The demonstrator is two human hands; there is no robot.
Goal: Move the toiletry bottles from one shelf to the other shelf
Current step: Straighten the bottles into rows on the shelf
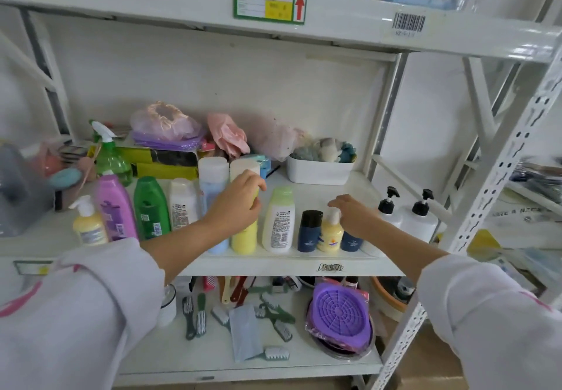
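Note:
Several toiletry bottles stand in a row along the front of the middle shelf. My left hand is wrapped around the upper part of a yellow bottle. My right hand rests on the pump of a small yellow pump bottle, between two dark navy bottles. A white bottle with a green cap stands between my hands. To the left stand a light blue bottle, a white bottle, a green bottle, a purple bottle and a yellow pump bottle.
Two white pump bottles stand at the right end. Behind the row are a green spray bottle, a white basket of sponges and bagged items. The lower shelf holds brushes and a purple strainer. A perforated upright stands at right.

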